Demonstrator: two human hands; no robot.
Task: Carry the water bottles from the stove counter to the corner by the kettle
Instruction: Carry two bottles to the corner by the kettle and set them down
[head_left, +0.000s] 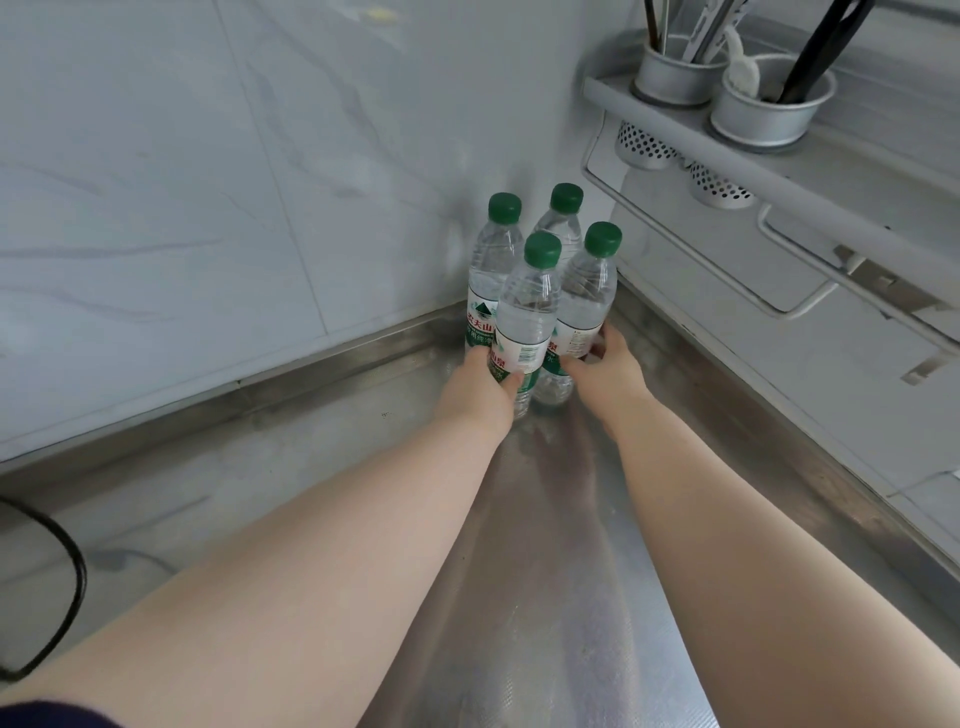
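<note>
Corner of a steel worktop (545, 519), seen from above. Four bottles (491, 260) stand upright in a tight cluster at centre frame, in the angle where the two walls meet.

The left hand (480, 382) grips the front bottle (524, 322) low on its label, with fingers round its far side and thumb on the near side. The right hand (605, 364) is curled round the lower body of the right bottle (589, 296). The left bottle and the rear bottle (561, 223) stand ungripped behind them, touching or nearly touching the held pair.

No kettle is in view. A black cord (72, 571) at lower left may belong to one, so this is probably the destination corner and the step in hand the setting-down of the last pair. Whether the two held bases already rest on the steel cannot be told.

Technique: keep each bottle vertical and lower it until the base sits flat. Loosen the fingers only once the weight is borne. Draw both hands back toward the lower frame, since any sideways brush could topple a neighbour in so close a group.

Count:
- bottles, four
- green caps (543, 249), four, all closed
- hands, two, each holding one bottle
- cups (769, 114) of utensils on the rack (727, 171) at upper right, two
- cord, one
</note>
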